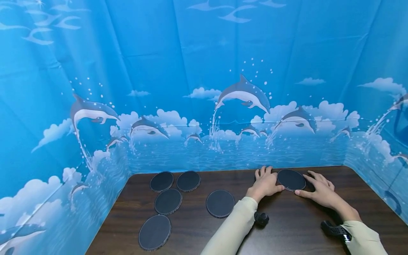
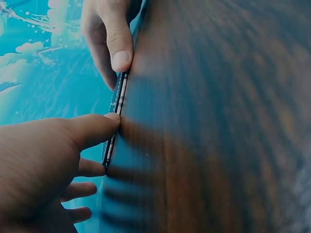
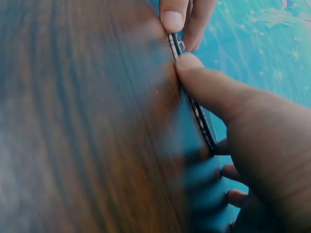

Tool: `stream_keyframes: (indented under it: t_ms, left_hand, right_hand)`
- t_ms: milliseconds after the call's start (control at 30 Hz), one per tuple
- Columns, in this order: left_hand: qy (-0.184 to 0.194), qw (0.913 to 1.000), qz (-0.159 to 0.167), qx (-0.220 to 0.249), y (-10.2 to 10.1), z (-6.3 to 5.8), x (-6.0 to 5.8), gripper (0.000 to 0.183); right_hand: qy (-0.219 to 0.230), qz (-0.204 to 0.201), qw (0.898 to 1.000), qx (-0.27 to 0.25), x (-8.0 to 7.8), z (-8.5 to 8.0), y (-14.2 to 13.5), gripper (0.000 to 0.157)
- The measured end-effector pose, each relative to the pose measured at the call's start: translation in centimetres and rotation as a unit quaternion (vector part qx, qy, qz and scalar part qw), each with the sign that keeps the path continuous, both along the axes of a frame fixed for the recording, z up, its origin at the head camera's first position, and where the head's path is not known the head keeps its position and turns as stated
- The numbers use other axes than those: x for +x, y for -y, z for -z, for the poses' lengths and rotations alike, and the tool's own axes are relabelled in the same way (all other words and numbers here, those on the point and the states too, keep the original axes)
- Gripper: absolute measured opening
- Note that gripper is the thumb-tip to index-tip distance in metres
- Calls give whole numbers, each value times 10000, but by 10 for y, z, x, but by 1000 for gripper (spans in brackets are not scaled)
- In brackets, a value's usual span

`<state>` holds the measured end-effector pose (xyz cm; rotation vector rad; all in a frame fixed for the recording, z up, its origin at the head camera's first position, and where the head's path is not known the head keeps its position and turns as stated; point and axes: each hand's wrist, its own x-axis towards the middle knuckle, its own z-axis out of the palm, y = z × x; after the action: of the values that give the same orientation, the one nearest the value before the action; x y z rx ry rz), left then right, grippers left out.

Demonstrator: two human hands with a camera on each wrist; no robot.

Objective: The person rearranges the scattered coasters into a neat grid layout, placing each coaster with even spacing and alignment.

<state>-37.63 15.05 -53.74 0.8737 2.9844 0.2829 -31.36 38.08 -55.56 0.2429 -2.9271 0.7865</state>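
Note:
Near the table's back edge, on the right in the head view, a round black coaster (image 1: 291,179) with a stitched rim lies flat between the two hands. My left hand (image 1: 266,183) holds its left side, thumb at the near rim and other fingers spread toward the back edge. Opposite it, my right hand (image 1: 320,189) holds the right side with thumb and index finger. In the left wrist view the coaster's edge (image 2: 112,138) appears as two thin dark layers, with the left thumb and index fingertip against it. The right wrist view shows the right thumb on the edge (image 3: 201,121).
Another black coaster (image 1: 220,203) lies left of the left forearm. Farther left are several more: two at the back (image 1: 161,181), one below them (image 1: 168,201) and one nearest me (image 1: 154,232). A blue dolphin-print curtain (image 1: 204,152) surrounds the brown wooden table (image 1: 296,226).

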Motion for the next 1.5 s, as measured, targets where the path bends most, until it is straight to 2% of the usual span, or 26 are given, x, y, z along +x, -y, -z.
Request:
stream_keyframes:
  t_ms: [167, 400, 533, 733, 867, 1100, 1500]
  left_hand:
    - [-31, 10000, -4, 5, 2, -5, 0, 45]
    - [20, 10000, 9, 32, 10, -7, -2, 53]
    - [14, 10000, 59, 61, 14, -8, -2, 48]
    - [209, 9998, 12, 59, 19, -8, 0, 37]
    - [261, 9996, -46, 136, 22, -8, 1, 38]
    - [86, 9995, -69, 280, 24, -14, 2, 47]
    - [-255, 9984, 196, 473, 30, -14, 16, 48]
  right_hand:
    - [-57, -138, 9999, 45, -2, -5, 0, 94]
    - [-155, -242, 9996, -22, -6, -10, 4, 91]
    - [-240, -264, 9994, -43, -8, -10, 7, 89]
    - [-250, -204, 9995, 15, -8, -9, 12, 92]
    - [-268, -210, 9994, -46, -8, -9, 15, 94]
    - [-391, -337, 9980, -354, -8, -13, 14, 97]
    - [-399, -361, 9973, -496, 10, -14, 11, 95]
